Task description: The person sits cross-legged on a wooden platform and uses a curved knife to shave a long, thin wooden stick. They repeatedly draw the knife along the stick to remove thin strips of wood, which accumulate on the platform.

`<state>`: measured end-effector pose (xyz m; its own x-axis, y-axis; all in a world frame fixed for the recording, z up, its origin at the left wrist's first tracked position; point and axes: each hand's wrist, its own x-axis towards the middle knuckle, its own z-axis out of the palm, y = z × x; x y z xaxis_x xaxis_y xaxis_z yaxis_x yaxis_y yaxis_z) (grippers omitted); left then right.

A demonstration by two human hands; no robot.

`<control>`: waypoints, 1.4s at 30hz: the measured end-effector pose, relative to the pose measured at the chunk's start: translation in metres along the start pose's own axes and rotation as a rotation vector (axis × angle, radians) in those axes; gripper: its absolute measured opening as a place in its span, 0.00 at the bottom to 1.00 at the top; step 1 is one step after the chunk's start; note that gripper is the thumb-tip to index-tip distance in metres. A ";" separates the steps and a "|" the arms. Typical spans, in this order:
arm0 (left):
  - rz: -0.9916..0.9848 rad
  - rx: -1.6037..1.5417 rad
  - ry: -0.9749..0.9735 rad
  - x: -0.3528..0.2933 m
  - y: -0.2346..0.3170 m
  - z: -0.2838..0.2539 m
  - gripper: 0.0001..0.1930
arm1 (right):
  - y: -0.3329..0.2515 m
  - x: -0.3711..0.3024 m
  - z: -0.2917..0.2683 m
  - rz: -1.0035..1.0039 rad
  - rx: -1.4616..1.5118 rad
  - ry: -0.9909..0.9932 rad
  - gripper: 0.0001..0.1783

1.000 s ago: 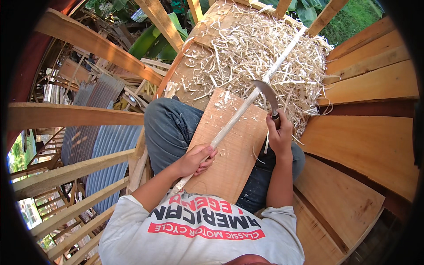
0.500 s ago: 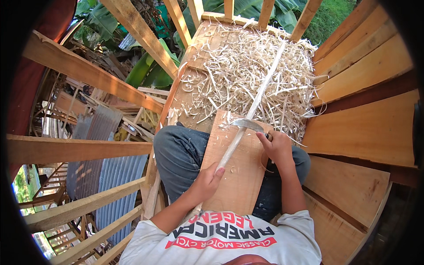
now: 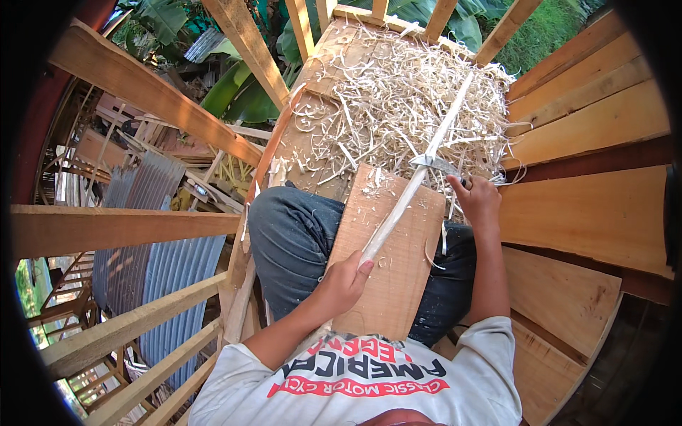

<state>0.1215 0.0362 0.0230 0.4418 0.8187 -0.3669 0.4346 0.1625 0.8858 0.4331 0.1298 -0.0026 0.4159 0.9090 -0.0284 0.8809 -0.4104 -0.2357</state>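
My left hand is closed around the near end of a long pale wooden stick, which slants away to the far right. In my right hand is the dark handle of a knife, its metal blade lying across the stick past the board's far edge. The stick passes over a flat wooden board on my lap, between my knees. A few small shavings lie on the board. The fingertips of my left hand are partly hidden beneath the stick.
A thick heap of curled wood shavings covers the floor ahead. Wooden rails stand along the left, with corrugated metal sheets below them. Wide planks form the right side. Green leaves show beyond the far rail.
My right hand has pushed the knife farther away along the stick, up and to the right. The left hand keeps its grip, shifted slightly. A curled shaving hangs at the board's right edge.
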 end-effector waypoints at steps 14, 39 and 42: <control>-0.006 -0.163 -0.026 0.005 -0.001 -0.007 0.14 | 0.003 -0.078 -0.004 -0.122 0.347 -0.029 0.30; -0.008 -0.167 -0.091 0.007 -0.008 -0.011 0.12 | -0.020 -0.059 0.026 -0.220 0.052 0.075 0.36; -0.012 -0.214 -0.102 0.014 -0.009 -0.012 0.11 | -0.023 -0.047 0.032 -0.255 0.090 0.148 0.38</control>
<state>0.1142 0.0532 0.0137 0.5195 0.7576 -0.3951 0.2687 0.2940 0.9172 0.3867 0.0990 -0.0268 0.2181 0.9586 0.1830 0.9403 -0.1562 -0.3025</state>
